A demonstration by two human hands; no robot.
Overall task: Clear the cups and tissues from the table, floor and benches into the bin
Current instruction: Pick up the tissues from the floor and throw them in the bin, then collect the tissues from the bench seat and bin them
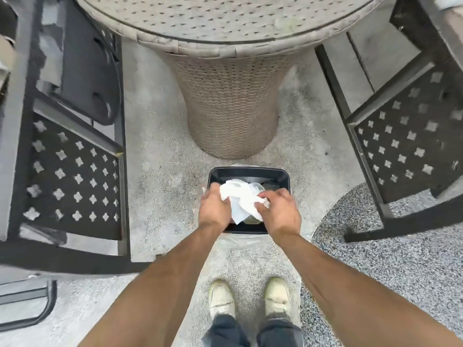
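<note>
Both hands (248, 209) clenched on tissues (241, 200)

The pale grey speckled concrete floor (155, 136) carries the round woven wicker table (233, 26), whose wide basket-weave pedestal stands directly on it, and just in front of that pedestal a small black rectangular plastic bin (285, 179) with a clear liner. 2 dark metal benches with star-shaped cut-outs stand on the floor, 1 at the left (72, 176) and 1 at the right (406, 144), well apart with the table between them. Nearer the camera, 2 worn pale shoes (221, 299) rest on the floor, beside a darker pebbled curved patch (390, 259) at the right.
</note>
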